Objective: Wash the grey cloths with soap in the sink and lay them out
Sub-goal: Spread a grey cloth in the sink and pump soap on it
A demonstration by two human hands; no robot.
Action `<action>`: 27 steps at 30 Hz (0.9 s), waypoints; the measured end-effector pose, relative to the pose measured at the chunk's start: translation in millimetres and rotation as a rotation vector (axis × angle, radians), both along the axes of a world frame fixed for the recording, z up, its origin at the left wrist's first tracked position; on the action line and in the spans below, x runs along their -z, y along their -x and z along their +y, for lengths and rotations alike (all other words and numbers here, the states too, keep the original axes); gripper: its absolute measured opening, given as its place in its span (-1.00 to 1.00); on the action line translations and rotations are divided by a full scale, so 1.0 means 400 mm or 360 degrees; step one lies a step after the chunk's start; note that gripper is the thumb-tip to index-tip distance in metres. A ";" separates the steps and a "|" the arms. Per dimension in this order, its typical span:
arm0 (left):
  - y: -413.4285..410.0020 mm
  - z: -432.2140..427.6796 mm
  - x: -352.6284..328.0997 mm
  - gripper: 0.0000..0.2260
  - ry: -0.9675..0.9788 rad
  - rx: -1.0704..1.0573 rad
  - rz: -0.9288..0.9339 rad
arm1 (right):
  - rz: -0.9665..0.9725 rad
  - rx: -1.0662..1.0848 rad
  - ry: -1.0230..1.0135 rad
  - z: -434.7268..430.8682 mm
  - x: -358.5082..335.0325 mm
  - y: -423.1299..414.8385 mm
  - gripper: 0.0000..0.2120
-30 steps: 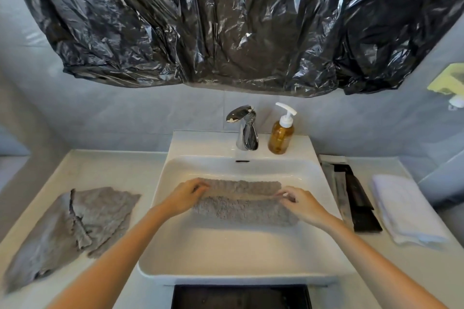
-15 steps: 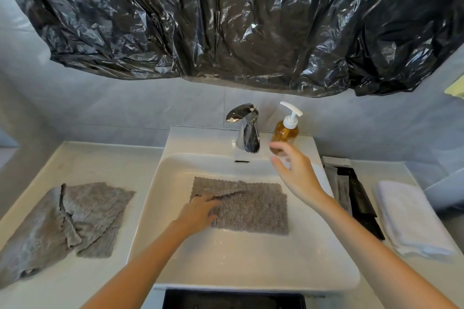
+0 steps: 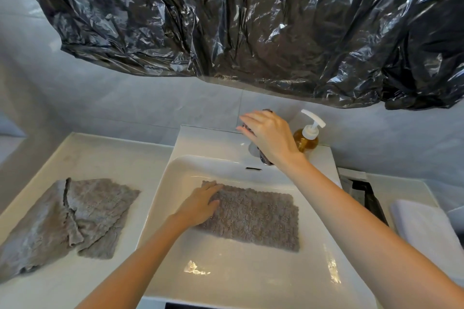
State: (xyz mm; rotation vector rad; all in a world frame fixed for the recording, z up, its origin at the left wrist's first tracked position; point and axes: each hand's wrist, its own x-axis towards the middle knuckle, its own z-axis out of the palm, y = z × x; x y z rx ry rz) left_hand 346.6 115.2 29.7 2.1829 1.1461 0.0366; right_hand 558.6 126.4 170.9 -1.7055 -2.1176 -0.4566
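Note:
A grey cloth lies spread flat in the white sink. My left hand rests flat on the cloth's left end, fingers straight. At the back of the sink my right hand lies over the chrome tap, with its fingers curled over the lever; most of the tap is hidden under it. No water is visible. An amber soap pump bottle stands just right of the tap. Two more grey cloths lie crumpled and overlapping on the counter left of the sink.
A folded white towel lies on the counter at the right, with dark flat packets between it and the sink. A black plastic sheet hangs on the wall above the tap.
My right hand left the cloth, rose past the soap bottle and came down on the tap lever. My left hand slid onto the left end of the cloth, which lies unfolded.

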 end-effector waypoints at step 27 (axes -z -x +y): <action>-0.012 -0.013 -0.003 -0.58 0.0020 -0.0154 0.0070 | 0.0803 0.0345 -0.0237 -0.154 -0.017 -0.123 -0.72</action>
